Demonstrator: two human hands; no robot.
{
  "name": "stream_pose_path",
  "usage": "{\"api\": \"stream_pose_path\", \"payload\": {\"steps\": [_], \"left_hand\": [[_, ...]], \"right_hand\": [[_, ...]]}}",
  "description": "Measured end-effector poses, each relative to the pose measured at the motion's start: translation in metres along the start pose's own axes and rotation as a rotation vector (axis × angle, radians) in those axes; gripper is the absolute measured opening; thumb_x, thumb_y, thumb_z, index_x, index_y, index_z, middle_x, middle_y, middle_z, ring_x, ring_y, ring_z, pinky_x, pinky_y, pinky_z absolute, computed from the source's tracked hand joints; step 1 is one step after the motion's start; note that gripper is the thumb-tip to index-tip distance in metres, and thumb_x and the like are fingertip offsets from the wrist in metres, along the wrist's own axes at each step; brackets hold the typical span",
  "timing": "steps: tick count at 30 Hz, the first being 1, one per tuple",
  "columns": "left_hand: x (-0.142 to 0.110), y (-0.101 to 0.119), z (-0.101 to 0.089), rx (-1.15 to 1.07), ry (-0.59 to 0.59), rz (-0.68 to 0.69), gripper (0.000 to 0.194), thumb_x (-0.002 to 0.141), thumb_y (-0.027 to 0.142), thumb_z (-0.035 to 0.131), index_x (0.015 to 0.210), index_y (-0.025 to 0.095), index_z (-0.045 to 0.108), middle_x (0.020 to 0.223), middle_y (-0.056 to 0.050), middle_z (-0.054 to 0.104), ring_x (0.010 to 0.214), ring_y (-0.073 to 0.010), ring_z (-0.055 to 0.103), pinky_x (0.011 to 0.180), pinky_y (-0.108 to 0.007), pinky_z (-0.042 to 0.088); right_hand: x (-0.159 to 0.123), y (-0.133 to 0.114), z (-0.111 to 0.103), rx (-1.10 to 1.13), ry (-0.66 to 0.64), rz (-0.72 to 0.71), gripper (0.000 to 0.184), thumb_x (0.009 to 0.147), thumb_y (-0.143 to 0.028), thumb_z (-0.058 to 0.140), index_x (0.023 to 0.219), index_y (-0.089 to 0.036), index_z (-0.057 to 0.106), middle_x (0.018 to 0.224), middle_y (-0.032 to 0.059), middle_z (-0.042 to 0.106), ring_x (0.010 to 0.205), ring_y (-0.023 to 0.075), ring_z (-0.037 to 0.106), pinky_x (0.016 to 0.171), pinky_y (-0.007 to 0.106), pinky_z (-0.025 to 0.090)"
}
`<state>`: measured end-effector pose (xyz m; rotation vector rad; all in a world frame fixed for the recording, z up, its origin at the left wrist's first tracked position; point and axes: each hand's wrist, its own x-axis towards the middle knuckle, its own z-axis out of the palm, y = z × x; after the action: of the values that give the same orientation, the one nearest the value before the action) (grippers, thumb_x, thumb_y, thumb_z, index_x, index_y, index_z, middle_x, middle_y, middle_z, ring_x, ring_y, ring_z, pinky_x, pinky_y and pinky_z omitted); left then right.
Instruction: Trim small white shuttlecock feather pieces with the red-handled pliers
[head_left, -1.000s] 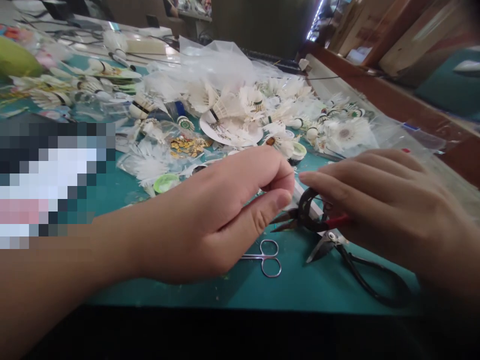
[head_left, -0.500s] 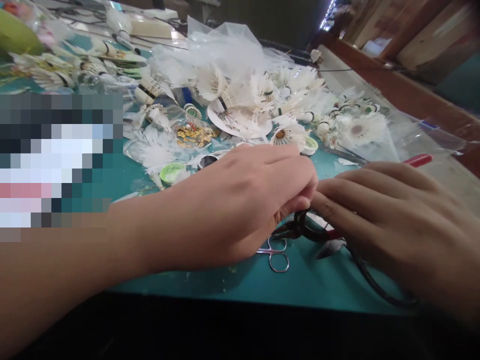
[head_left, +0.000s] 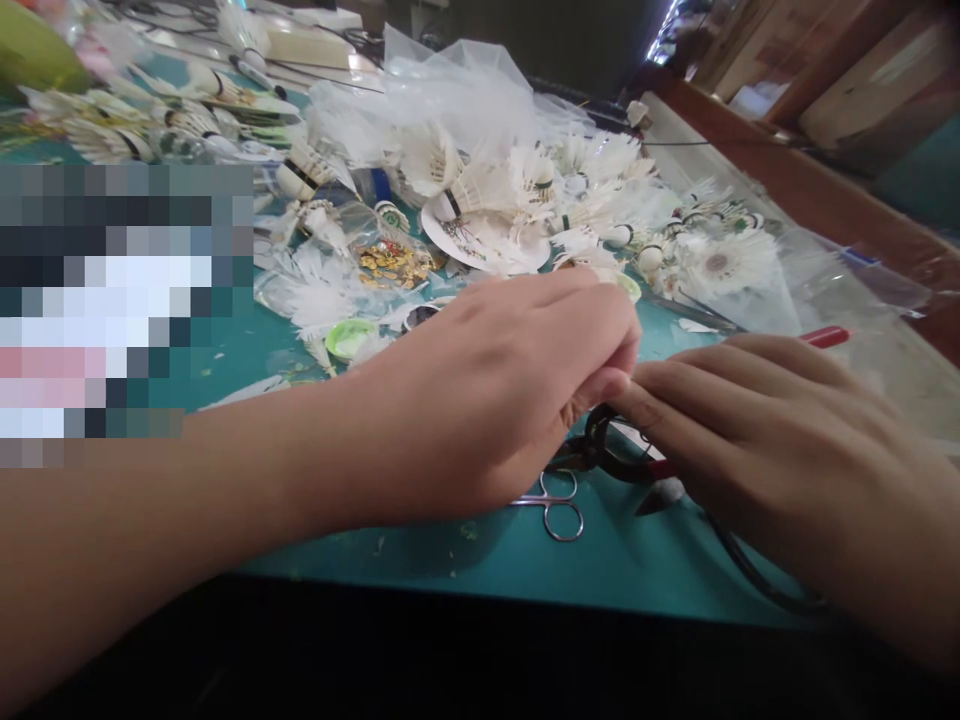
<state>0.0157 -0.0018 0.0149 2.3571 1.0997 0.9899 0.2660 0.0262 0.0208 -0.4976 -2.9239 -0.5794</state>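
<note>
My left hand (head_left: 517,390) is closed in a pinch, its fingers curled under. Whatever it holds is hidden behind the knuckles. The fingertips of my right hand (head_left: 772,430) meet those of the left, with fingers bent and close together; what lies between them cannot be made out. Just below the meeting fingertips are dark pliers (head_left: 600,450) with red on the handle, partly covered by my right hand. Small silver scissors (head_left: 562,505) lie on the teal table (head_left: 480,565), their blades hidden under my left hand. A grey pointed piece (head_left: 660,496) rests beside the pliers.
Feather shuttlecocks (head_left: 457,195) crowd the back, with clear plastic bags (head_left: 450,90) behind. A white disc (head_left: 450,240), a bag of gold pieces (head_left: 394,262) and a green cap (head_left: 351,340) lie beyond my left hand. A red handle (head_left: 825,337) shows past my right hand.
The view has shifted slightly. My joined hands stay together, having tilted a little and covering more of the shuttlecock behind them. The pliers and scissors appear to lie in the same places.
</note>
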Motion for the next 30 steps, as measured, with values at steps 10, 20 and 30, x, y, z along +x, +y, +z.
{"api": "stream_pose_path", "payload": {"steps": [10,20,30], "left_hand": [[0.0006,-0.0070,0.0039,0.006,-0.018,0.175,0.018,0.101,0.014,0.047,0.086,0.023,0.052,0.090,-0.004,0.063,0.079,-0.0213,0.055,0.076,-0.038,0.041],[0.0011,-0.0034,0.0038,0.039,-0.031,0.152,0.022,0.104,0.021,0.047,0.084,0.023,0.057,0.087,-0.005,0.063,0.083,-0.0231,0.056,0.080,-0.037,0.039],[0.0009,-0.0033,0.0036,0.052,-0.049,0.141,0.022,0.105,0.022,0.046,0.086,0.022,0.056,0.093,-0.006,0.066,0.087,-0.0227,0.057,0.081,-0.038,0.039]], "right_hand": [[-0.0012,-0.0018,-0.0019,-0.022,-0.013,-0.007,0.033,0.102,-0.009,0.048,0.132,-0.009,0.065,0.094,0.0098,0.072,0.087,0.0318,0.065,0.079,0.047,0.047],[0.0018,-0.0031,-0.0050,-0.047,0.017,-0.004,0.030,0.103,-0.010,0.046,0.118,-0.009,0.071,0.094,0.0128,0.076,0.083,0.0320,0.069,0.074,0.047,0.046],[0.0022,-0.0022,-0.0040,-0.063,0.027,-0.007,0.030,0.101,-0.008,0.047,0.116,-0.008,0.074,0.094,0.0132,0.078,0.080,0.0314,0.071,0.071,0.047,0.047]]}}
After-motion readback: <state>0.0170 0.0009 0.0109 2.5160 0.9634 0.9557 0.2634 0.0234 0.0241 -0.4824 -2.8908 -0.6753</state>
